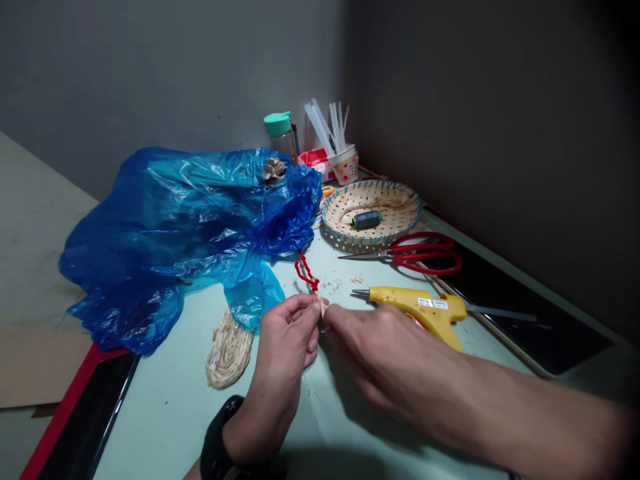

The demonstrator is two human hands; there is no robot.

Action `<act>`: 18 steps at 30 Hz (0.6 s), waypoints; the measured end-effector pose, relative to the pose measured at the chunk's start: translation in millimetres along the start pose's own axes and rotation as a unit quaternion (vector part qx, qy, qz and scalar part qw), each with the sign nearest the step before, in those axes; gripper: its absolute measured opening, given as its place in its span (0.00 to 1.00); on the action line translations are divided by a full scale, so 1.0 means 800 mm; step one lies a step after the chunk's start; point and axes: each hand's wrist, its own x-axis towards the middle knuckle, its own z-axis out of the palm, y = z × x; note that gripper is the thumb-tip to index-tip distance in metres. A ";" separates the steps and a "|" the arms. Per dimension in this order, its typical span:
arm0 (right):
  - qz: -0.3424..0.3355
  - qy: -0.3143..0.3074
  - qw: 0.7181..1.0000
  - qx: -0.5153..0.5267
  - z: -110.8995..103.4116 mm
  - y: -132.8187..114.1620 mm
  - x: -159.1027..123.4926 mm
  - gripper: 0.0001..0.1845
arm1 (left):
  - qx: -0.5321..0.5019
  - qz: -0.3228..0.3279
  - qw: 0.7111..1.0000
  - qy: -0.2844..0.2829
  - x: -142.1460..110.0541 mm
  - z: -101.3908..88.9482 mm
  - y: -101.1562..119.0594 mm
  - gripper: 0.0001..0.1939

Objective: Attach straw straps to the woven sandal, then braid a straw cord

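Note:
My left hand (pixel 293 327) is closed, its thumb and fingertips pinching a thin pale fibre cord (pixel 321 303). A loop of red cord (pixel 309 273) sticks up from the far end of that pale piece. My right hand (pixel 375 343) meets it from the other side, fingers closed at the same pale cord; its fingertips are partly hidden. To the left lies a coiled braid of straw-coloured fibre (pixel 229 353), partly under the blue plastic bag (pixel 200 213). Just beyond my right hand rests a yellow glue gun (pixel 425 303) with a clear glue stick in it.
Red-handled scissors (pixel 425 253) lie behind the glue gun. A woven basket (pixel 345 233) holds a dark thread spool (pixel 367 219). Farther back stand a paper cup (pixel 345 165) of glue sticks and a bottle with a green lid (pixel 278 123). Walls border the table (pixel 165 413).

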 end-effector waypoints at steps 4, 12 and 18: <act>-0.133 0.050 0.985 -0.098 0.022 -0.003 -0.007 0.19 | -0.028 0.001 1.000 -0.010 -0.003 -0.006 -0.001 0.11; -0.011 0.110 0.993 0.035 -0.009 0.001 0.011 0.07 | -0.065 -0.005 0.998 -0.022 -0.003 -0.007 -0.001 0.12; 0.060 0.008 0.991 0.124 -0.004 0.005 0.027 0.11 | 0.027 0.045 0.998 -0.033 -0.003 -0.013 -0.006 0.12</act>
